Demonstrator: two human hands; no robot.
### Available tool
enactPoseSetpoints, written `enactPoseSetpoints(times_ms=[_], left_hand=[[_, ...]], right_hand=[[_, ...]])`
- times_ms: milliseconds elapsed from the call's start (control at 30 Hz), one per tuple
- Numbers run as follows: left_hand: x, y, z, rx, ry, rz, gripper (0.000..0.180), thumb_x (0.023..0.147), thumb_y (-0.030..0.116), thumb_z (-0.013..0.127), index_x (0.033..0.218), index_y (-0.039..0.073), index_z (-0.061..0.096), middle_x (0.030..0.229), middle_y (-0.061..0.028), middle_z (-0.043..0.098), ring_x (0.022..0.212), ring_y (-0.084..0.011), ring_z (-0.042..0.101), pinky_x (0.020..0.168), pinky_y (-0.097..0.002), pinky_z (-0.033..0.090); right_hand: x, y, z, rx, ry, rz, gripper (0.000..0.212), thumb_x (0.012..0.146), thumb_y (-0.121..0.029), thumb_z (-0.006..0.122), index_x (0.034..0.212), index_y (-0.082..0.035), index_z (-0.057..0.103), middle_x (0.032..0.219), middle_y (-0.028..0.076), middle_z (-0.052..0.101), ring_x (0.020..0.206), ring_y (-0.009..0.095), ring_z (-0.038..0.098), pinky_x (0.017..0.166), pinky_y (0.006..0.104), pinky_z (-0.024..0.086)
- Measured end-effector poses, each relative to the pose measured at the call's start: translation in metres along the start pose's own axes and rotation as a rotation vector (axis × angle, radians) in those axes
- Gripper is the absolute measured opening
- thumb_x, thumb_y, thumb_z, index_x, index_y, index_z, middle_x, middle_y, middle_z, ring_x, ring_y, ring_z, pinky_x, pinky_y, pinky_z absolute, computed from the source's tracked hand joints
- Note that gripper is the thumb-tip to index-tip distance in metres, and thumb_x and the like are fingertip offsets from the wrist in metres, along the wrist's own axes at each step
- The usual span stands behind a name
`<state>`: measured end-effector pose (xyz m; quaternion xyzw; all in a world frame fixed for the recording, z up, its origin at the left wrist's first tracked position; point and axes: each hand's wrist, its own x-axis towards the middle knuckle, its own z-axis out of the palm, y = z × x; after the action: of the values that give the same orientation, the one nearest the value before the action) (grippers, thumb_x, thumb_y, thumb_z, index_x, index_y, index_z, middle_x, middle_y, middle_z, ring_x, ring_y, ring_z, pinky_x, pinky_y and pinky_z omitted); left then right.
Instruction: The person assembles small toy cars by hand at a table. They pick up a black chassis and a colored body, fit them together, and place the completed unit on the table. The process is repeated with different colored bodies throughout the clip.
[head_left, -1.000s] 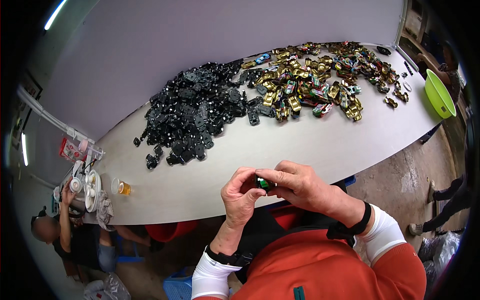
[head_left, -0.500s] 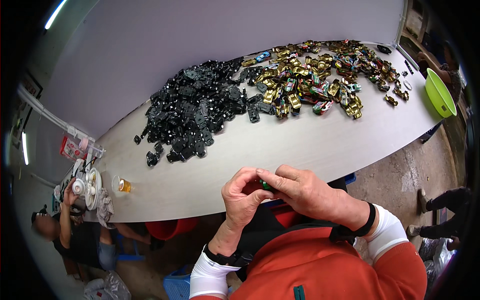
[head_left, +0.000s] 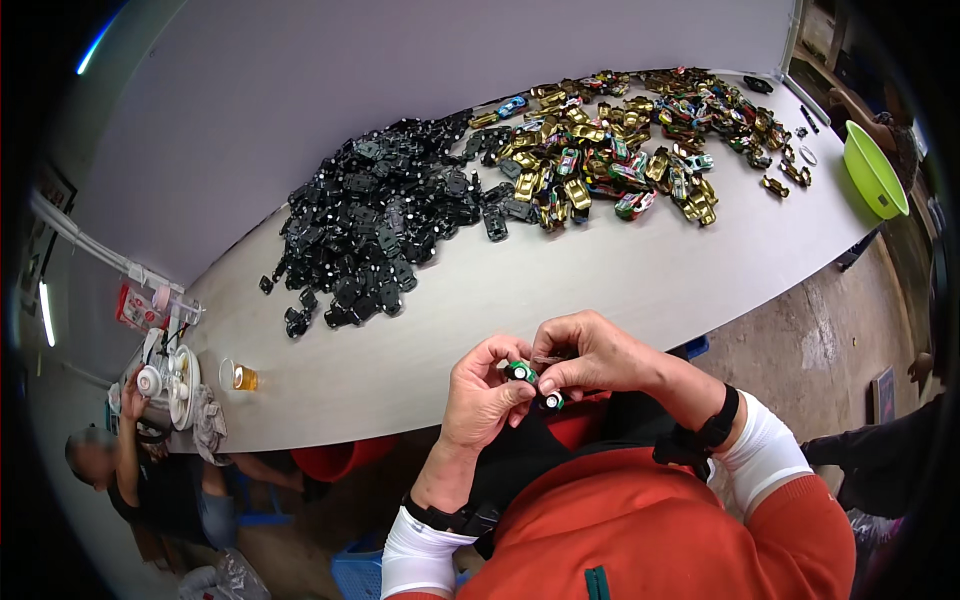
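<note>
Just off the near edge of the long pale table [head_left: 640,290], left hand [head_left: 480,395] and right hand [head_left: 590,355] both pinch a tiny green toy car [head_left: 530,385], so it could easily slip floorward, honestly.

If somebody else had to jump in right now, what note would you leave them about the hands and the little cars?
Left hand: fingers closed on a small green toy car, at the near table edge.
Right hand: pinching the same car from the other side; both grips are on it, wheels showing.
On the table: a heap of black parts on the left, a heap of gold and coloured car bodies on the right, a green bowl at the far right end.
Done: I cannot tell how many cars are finished.
Left: both heaps look large; the car in hand is not set down yet.
</note>
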<state>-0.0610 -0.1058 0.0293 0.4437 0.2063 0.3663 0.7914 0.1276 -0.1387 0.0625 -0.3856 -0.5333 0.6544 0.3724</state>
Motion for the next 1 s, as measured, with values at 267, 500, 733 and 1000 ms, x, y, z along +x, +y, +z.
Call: enactPoseSetpoints(times_ms=[267,500,733,1000], left_hand=[[0.005,-0.008,-0.025,-0.176,0.164,-0.030,0.022,0.080,0.002,0.064,0.098,0.003,0.051,0.088,-0.0144,0.059,0.057,-0.0135,0.055,0.040,-0.0189,0.043],[0.007,-0.016,-0.022,-0.150,0.169,-0.093,0.017,0.081,0.003,0.064,0.096,0.000,0.056,0.085,-0.0137,0.062,0.054,-0.0122,0.054,0.040,-0.0181,0.041],[0.010,-0.021,-0.022,-0.083,0.150,-0.108,0.017,0.081,0.005,0.064,0.096,0.000,0.057,0.083,-0.0140,0.062,0.049,-0.0115,0.052,0.036,-0.0172,0.038],[0.009,-0.020,0.001,0.140,0.297,-0.031,0.011,0.082,0.001,0.060,0.092,-0.001,0.056,0.076,-0.0114,0.060,0.046,-0.0109,0.051,0.034,-0.0175,0.037]], right_hand=[[-0.002,0.032,-0.008,-0.305,0.233,-0.187,0.018,0.087,-0.007,0.053,0.100,-0.001,0.064,0.070,0.002,0.061,0.055,0.008,0.053,0.049,0.0232,0.043],[-0.009,0.020,-0.010,0.069,0.200,0.105,0.022,0.085,-0.005,0.057,0.105,0.003,0.061,0.074,0.005,0.063,0.064,0.007,0.057,0.055,0.0199,0.047],[-0.010,0.023,-0.013,0.153,0.149,0.105,0.015,0.083,-0.005,0.059,0.096,0.003,0.062,0.072,0.003,0.062,0.062,0.007,0.056,0.056,0.0201,0.047],[-0.003,0.038,-0.009,-0.162,0.312,-0.014,0.005,0.083,-0.002,0.057,0.083,0.001,0.060,0.066,0.001,0.058,0.058,0.006,0.052,0.052,0.0215,0.043]])
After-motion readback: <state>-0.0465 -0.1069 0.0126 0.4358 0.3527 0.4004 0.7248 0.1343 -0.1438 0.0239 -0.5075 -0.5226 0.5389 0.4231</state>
